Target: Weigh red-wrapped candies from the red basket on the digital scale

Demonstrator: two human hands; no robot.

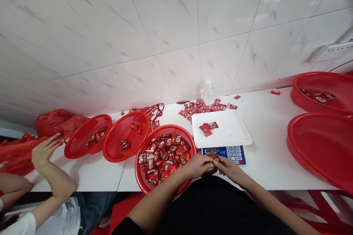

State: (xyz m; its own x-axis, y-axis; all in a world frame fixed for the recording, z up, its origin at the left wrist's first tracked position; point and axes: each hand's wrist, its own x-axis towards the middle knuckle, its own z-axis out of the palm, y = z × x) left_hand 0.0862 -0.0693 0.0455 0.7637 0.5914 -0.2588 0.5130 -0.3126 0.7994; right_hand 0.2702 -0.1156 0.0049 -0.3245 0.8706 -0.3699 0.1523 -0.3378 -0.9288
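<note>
Two-handed grip on brown packet [213,155]
Left hand [199,165] and right hand [227,169] pinch it at the near edge of the scale [234,152].

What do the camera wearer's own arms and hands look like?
The left hand and right hand are ungloved, the forearms bare, without visible cables or watches. A black sleeve shows on the left; the right sleeve is out of view.

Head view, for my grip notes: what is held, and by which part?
Left hand and right hand hold a brown packet, apparently pinched around its middle.
</note>
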